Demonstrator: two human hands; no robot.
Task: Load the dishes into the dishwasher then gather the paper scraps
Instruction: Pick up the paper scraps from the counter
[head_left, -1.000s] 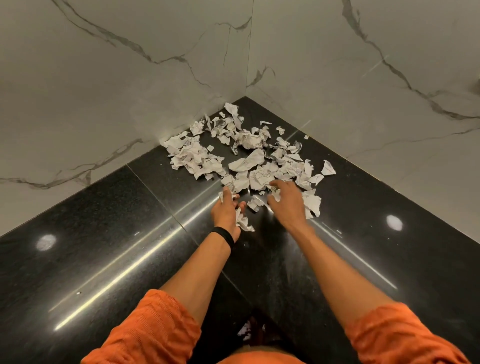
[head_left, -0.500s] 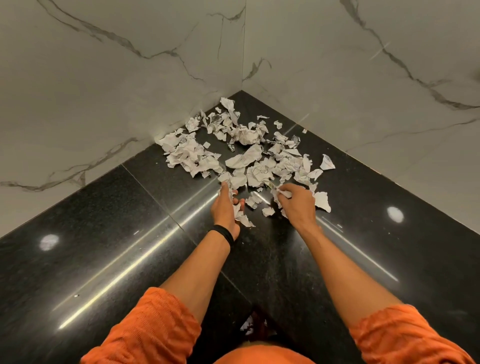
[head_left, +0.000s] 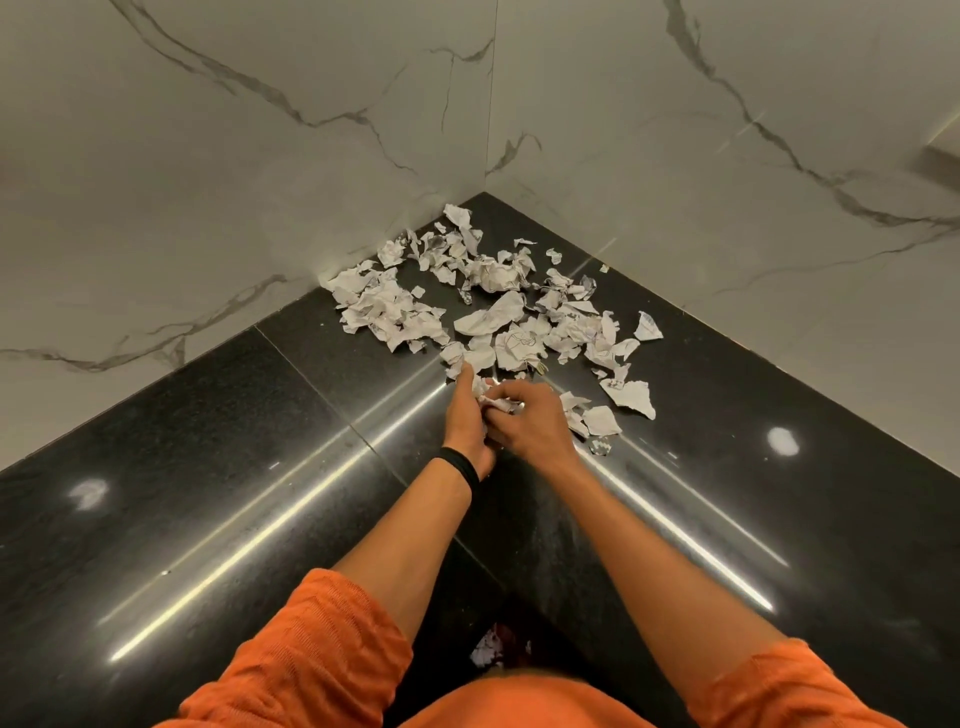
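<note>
At the frame's centre the right hand (head_left: 530, 428) curls its fingers (head_left: 519, 400) round a crumpled wad (head_left: 493, 402) pressed against the left hand (head_left: 464, 418), whose straight fingers (head_left: 465, 371) touch the near edge of the paper scraps (head_left: 493, 306) spread above on the black countertop (head_left: 260, 467); the left thumb is hidden, so its grip cannot be told.

No text that can be read, paper scraps (head_left: 498, 312) in the far corner carry dark pen marks, too small and crumpled to make out, one scrap (head_left: 521, 345) near the middle shows a looped scribble, not clear letters.
</note>
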